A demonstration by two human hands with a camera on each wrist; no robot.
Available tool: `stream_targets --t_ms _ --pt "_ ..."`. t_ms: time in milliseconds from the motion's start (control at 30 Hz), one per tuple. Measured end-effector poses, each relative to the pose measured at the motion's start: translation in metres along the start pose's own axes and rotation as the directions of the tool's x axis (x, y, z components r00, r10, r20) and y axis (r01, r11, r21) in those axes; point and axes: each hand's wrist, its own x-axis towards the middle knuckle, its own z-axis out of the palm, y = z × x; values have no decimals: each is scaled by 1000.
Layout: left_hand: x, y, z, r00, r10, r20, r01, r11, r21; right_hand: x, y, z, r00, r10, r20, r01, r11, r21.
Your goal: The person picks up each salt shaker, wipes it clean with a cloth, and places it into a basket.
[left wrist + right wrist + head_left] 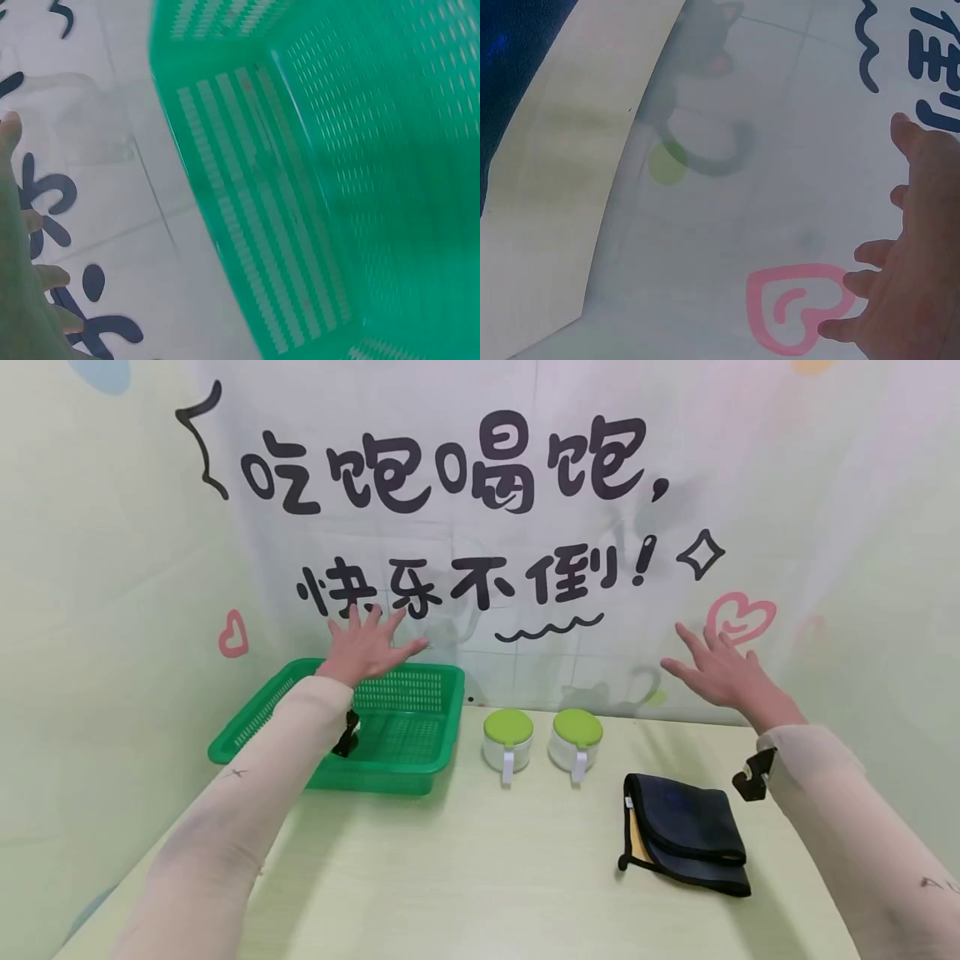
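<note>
My left hand (365, 647) is raised with fingers spread above the green plastic basket (445, 727), holding nothing. In the left wrist view the perforated basket wall (247, 195) fills the right side, and the fingers show at the left edge. My right hand (723, 675) is also lifted, fingers spread, in front of the back curtain and beyond a folded dark cloth item (686, 818) with black edging. The right wrist view shows the right hand (911, 270) with nothing in it. Two white jars with green lids, the left jar (508, 743) and right jar (576, 743), stand between the hands.
The pale tabletop (465, 877) ends at a printed curtain (480, 543) with large dark characters and pink hearts. The basket stands at the back left, the jars at the back middle with handles facing me. Light walls flank both sides.
</note>
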Motion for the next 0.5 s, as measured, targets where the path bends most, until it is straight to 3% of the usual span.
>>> stream_targets --t_ms 233,500 --pt "-8 15 6 1000 11 15 -9 993 -121 -20 0 9 1000 -14 -25 15 1000 15" --pt "-28 48 4 989 128 -73 -141 967 -212 -57 -15 16 1000 -9 28 6 995 99"
